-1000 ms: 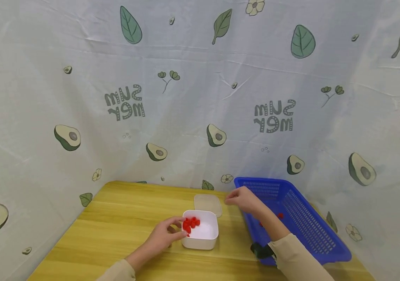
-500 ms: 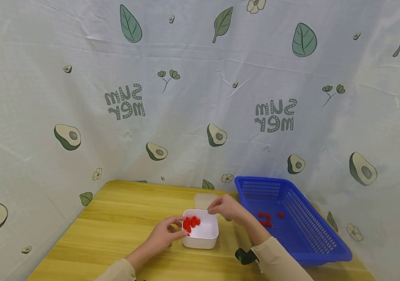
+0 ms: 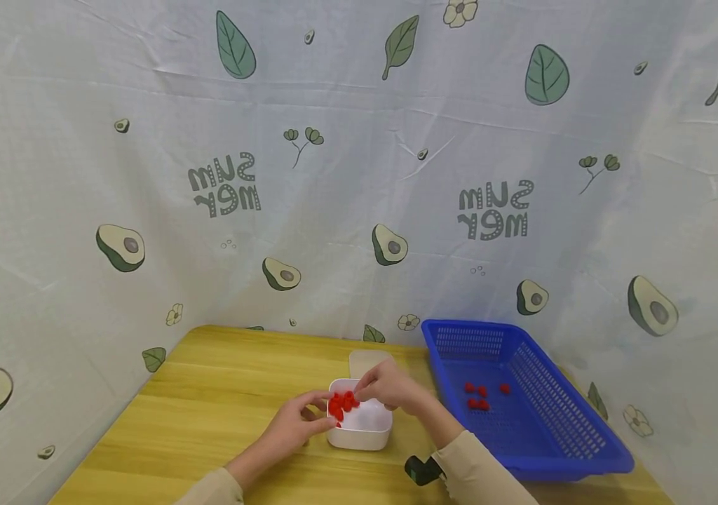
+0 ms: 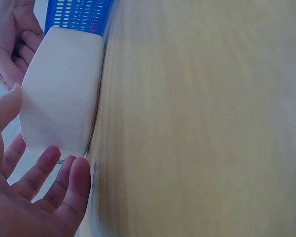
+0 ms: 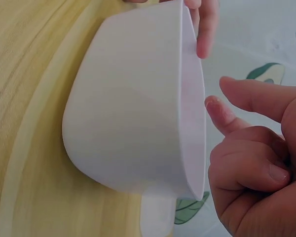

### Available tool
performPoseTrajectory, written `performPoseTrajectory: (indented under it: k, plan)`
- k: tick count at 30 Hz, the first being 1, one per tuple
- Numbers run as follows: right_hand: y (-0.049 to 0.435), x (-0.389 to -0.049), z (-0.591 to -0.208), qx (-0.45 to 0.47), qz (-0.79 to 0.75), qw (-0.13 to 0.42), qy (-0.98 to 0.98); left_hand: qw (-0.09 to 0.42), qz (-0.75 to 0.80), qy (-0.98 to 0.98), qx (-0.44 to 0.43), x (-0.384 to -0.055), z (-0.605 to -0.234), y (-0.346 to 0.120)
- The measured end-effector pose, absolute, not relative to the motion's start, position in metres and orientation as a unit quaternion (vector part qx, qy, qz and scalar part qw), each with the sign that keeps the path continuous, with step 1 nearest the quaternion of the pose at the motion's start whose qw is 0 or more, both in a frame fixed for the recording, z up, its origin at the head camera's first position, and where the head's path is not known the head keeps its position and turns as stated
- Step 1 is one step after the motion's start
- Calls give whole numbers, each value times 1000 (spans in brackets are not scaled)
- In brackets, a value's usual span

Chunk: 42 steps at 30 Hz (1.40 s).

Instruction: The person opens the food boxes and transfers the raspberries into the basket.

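At the lower middle of the head view, your left hand [image 3: 289,424] holds the white box [image 3: 359,440] by its left side, thumb and fingers set round the wall. In the left wrist view your thumb meets the upper edge of the box at the left of the frame, while your other fingers spread against its lower end.

Your right hand [image 3: 390,388] reaches in over the box from the right, its fingertips beside the red pieces [image 3: 337,407] heaped in the left part of the box. In the right wrist view you have a narrow gap between your thumb and forefinger, with nothing visible in it, and your other fingers are folded in. The box stands upright on the bench [image 3: 239,379].

Just behind the box, partly covered by your right hand in the head view, lies a flat, pale lid [image 3: 368,361]. To the right of the frame you have a blue basket [image 3: 542,428] with perforated walls, and five more red pieces [image 3: 482,405] lie loose on its floor. A dark device [image 3: 422,470] sits by your right sleeve [image 3: 482,473] at the bottom of the frame. A pale curtain [image 3: 334,210] printed with avocados, leaves and mirrored lettering fills the upper frame.
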State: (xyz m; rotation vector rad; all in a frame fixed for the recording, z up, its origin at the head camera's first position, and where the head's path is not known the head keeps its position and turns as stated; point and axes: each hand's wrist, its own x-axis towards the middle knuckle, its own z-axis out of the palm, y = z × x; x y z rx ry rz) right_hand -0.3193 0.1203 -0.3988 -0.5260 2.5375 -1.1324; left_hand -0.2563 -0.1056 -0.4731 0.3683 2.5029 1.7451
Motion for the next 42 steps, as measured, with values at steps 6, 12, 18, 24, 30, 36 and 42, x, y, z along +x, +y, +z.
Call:
performPoseTrajectory:
  k: [6,12,18,24,30,36,42]
  plan:
    - [114,-314,-407,-191,-380,165,890,35,568,813,124,-256,-476,-106]
    - [103,-312,-413,-208,-343,167,901,34,572,810,122,-258,-478,-107]
    - [93,-309,-416,-210,-289,180,917,29,572,810,124,-259,-478,-107]
    - [88,-308,-421,-196,-231,179,936,30,571,810,128,-258,-478,-107]
    - [88,-306,-425,-237,-192,154,940,29,569,812,128,-257,-478,-107]
    - [90,-305,-428,-249,-209,150,934,27,569,811,129,-257,-477,-105]
    - [88,-307,-429,-251,-216,152,931,26,568,814,124,-257,-476,-106]
